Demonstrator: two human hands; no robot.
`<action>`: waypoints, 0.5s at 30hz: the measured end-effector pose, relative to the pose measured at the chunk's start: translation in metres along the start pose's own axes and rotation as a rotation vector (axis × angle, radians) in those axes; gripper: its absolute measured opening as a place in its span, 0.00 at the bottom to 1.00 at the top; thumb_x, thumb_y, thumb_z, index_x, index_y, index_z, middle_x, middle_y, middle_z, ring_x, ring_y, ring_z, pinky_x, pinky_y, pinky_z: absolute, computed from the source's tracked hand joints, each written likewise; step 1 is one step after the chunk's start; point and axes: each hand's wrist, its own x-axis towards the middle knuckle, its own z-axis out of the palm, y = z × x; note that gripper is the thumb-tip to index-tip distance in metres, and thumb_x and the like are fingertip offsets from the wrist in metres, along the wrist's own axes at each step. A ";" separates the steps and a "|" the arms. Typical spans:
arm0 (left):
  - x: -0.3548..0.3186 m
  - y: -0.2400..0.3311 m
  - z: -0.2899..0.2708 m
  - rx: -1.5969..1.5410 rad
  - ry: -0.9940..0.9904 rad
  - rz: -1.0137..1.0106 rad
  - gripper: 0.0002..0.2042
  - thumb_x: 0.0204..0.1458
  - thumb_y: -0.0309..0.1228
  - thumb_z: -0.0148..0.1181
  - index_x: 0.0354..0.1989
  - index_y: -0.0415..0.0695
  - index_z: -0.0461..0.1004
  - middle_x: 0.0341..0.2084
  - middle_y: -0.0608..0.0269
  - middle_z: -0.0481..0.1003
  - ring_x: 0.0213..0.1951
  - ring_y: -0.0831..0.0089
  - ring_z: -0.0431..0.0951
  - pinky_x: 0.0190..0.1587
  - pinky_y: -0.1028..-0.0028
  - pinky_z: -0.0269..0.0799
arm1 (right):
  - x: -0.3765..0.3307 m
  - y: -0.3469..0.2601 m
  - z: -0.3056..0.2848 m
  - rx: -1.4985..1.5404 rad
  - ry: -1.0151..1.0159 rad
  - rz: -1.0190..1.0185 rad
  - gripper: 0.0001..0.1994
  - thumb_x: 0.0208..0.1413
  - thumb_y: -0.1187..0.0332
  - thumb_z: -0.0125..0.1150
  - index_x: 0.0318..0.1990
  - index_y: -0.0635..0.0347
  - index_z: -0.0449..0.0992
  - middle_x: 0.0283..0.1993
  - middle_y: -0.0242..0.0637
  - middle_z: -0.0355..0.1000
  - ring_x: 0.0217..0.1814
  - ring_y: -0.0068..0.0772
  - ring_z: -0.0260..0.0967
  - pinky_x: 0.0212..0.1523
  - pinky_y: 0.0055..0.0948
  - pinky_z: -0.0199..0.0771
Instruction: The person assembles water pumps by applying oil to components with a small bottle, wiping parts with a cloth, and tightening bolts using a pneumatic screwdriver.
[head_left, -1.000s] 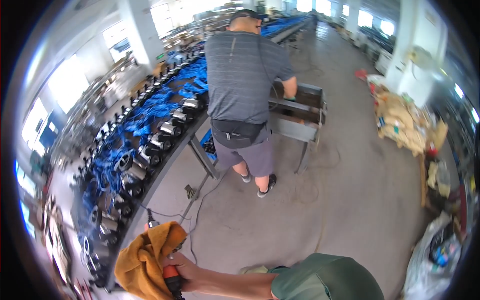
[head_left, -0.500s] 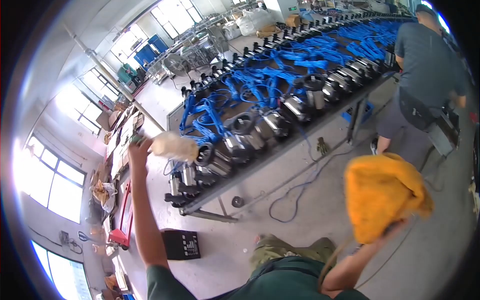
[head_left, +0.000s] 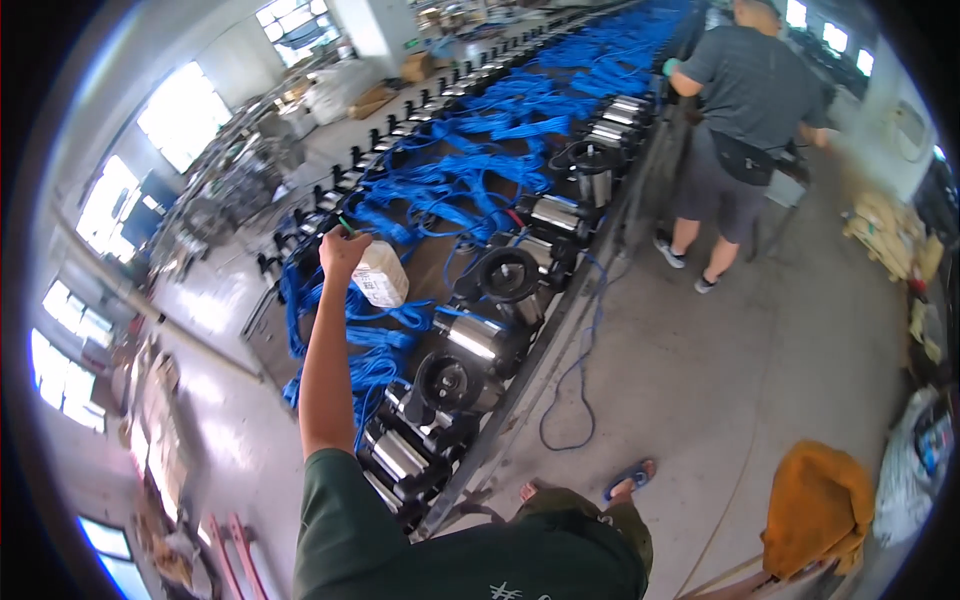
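Note:
My left hand (head_left: 342, 254) is raised over the left part of the long table, its fingers closed at the top of a white plastic jug (head_left: 383, 278) with printing on its side. A small green piece sticks out above the fingers; what it belongs to is unclear. Beneath and around the jug lie bundles of blue cable (head_left: 390, 335) and several steel-bodied pumps (head_left: 470, 335) with black ends. Low at the right, my right hand (head_left: 788, 582) is closed on an orange-yellow cloth (head_left: 815, 505), which hides most of its fingers.
A person (head_left: 745, 110) in a grey shirt stands beyond, at the table's right side. A blue cable loop (head_left: 570, 430) hangs off the table edge to the floor. Sacks (head_left: 880, 235) and a white bag (head_left: 915, 470) stand at the right. Red pallet-truck forks (head_left: 235, 555) show lower left.
My view has swung right and come closer to the table. The jug is now over the cables, and the cloth has gone lower and further right in the picture.

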 end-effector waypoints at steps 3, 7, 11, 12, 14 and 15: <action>0.039 -0.035 0.072 -0.087 0.026 -0.037 0.20 0.37 0.45 0.73 0.37 0.45 0.84 0.34 0.50 0.85 0.40 0.50 0.85 0.47 0.56 0.80 | -0.038 0.010 0.007 -0.027 0.071 -0.087 0.23 0.59 0.63 0.66 0.61 0.60 0.72 0.56 0.41 0.77 0.54 0.37 0.78 0.59 0.39 0.79; 0.044 -0.058 0.150 -0.188 0.064 -0.152 0.20 0.37 0.43 0.72 0.37 0.44 0.83 0.37 0.48 0.85 0.43 0.46 0.85 0.49 0.53 0.79 | -0.069 0.020 0.022 -0.077 0.129 -0.194 0.23 0.59 0.63 0.66 0.61 0.61 0.72 0.56 0.41 0.77 0.54 0.37 0.78 0.58 0.38 0.79; 0.036 -0.080 0.211 -0.119 0.081 -0.248 0.20 0.38 0.41 0.72 0.39 0.44 0.81 0.38 0.46 0.84 0.43 0.46 0.85 0.50 0.54 0.79 | -0.073 0.024 0.046 -0.144 0.148 -0.254 0.23 0.60 0.64 0.67 0.61 0.61 0.72 0.56 0.41 0.77 0.54 0.37 0.78 0.58 0.38 0.79; 0.031 -0.082 0.217 -0.190 0.065 -0.232 0.21 0.40 0.41 0.72 0.43 0.45 0.81 0.40 0.45 0.84 0.45 0.46 0.85 0.52 0.55 0.79 | -0.073 0.027 0.050 -0.154 0.152 -0.270 0.23 0.60 0.64 0.67 0.61 0.61 0.72 0.56 0.41 0.77 0.54 0.37 0.78 0.58 0.37 0.79; 0.030 -0.079 0.228 -0.230 0.110 -0.281 0.21 0.41 0.41 0.72 0.42 0.44 0.79 0.42 0.47 0.84 0.47 0.45 0.84 0.53 0.55 0.78 | -0.064 0.025 0.066 -0.188 0.123 -0.286 0.23 0.60 0.64 0.67 0.61 0.61 0.72 0.56 0.41 0.77 0.54 0.37 0.78 0.58 0.37 0.79; 0.033 -0.079 0.227 -0.224 0.092 -0.249 0.21 0.41 0.42 0.73 0.42 0.44 0.79 0.42 0.47 0.84 0.47 0.46 0.84 0.53 0.55 0.78 | -0.060 0.028 0.072 -0.201 0.112 -0.287 0.23 0.60 0.64 0.67 0.61 0.62 0.72 0.56 0.42 0.77 0.54 0.36 0.78 0.58 0.37 0.79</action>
